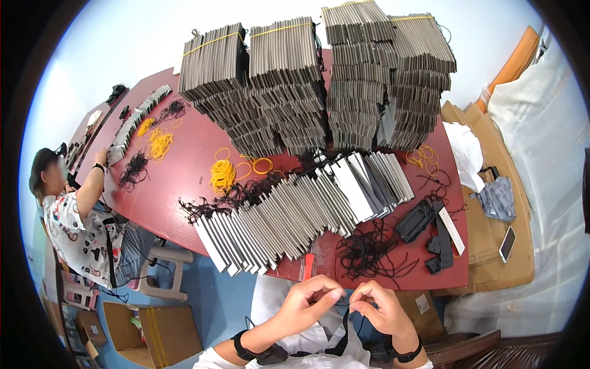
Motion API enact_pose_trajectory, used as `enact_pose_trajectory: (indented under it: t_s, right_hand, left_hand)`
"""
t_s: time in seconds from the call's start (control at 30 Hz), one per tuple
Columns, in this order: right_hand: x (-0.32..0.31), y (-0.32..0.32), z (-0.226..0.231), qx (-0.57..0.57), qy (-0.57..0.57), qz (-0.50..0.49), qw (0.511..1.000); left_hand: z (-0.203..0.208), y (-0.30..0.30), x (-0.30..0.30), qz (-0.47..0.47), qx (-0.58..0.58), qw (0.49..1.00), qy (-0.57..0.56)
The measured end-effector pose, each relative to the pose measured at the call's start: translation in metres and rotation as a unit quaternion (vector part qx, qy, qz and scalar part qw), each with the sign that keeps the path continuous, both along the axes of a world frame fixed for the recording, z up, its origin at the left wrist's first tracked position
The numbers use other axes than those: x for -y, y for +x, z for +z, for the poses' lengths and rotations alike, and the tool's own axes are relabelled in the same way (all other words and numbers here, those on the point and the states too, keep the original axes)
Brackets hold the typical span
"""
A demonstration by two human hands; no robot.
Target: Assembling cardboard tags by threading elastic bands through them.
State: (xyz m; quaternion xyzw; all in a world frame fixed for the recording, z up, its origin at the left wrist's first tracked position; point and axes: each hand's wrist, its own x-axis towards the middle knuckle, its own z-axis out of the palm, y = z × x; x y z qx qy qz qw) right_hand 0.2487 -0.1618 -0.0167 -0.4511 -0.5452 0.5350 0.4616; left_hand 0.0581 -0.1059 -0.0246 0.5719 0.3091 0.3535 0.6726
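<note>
My left hand point(311, 299) and my right hand point(379, 307) are raised close together at the table's near edge, fingertips almost meeting. Both are closed in a pinch on a thin black cord, which is hard to make out between the fingers. Just beyond them a long row of thin flat pieces point(289, 215), mostly grey with some white, leans across the table point(184, 227). Beside the row, ahead of my right hand, lies a tangled heap of black cords point(369, 253). A red-handled tool point(309, 265) sits at the edge, ahead of my left hand.
Tall stacks of banded grey pieces point(286, 80) stand at the back. Yellow rubber bands point(222, 177) lie left of centre. Black plastic parts point(418, 221) are at the right; a phone point(507, 244) rests on cardboard. A co-worker point(83, 227) sits at the left, near an open carton point(153, 335).
</note>
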Motion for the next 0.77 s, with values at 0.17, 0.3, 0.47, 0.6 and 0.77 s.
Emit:
enact_pose_trajectory:
  t_s: [0.17, 0.3, 0.47, 0.6, 0.77]
  right_hand:
    - [-0.003, 0.001, 0.001, 0.084, 0.032, -0.094, 0.992]
    - [-0.004, -0.005, -0.001, 0.191, 0.083, -0.090, 0.974]
    - [-0.003, -0.005, -0.001, 0.113, 0.040, -0.085, 0.989]
    - [-0.001, 0.000, -0.004, 0.003, 0.018, -0.039, 0.999]
    - [0.003, 0.003, -0.016, -0.128, -0.025, 0.050, 0.990]
  left_hand:
    - [0.008, -0.008, -0.003, -0.019, -0.150, 0.989, 0.005]
    - [0.006, 0.004, 0.004, 0.033, 0.101, 0.975, -0.195]
    - [-0.002, 0.008, 0.010, 0.056, -0.030, 0.994, 0.084]
    - [-0.005, 0.006, 0.010, -0.034, 0.070, 0.992, -0.099]
    - [-0.008, -0.002, 0.004, -0.155, 0.123, 0.967, -0.163]
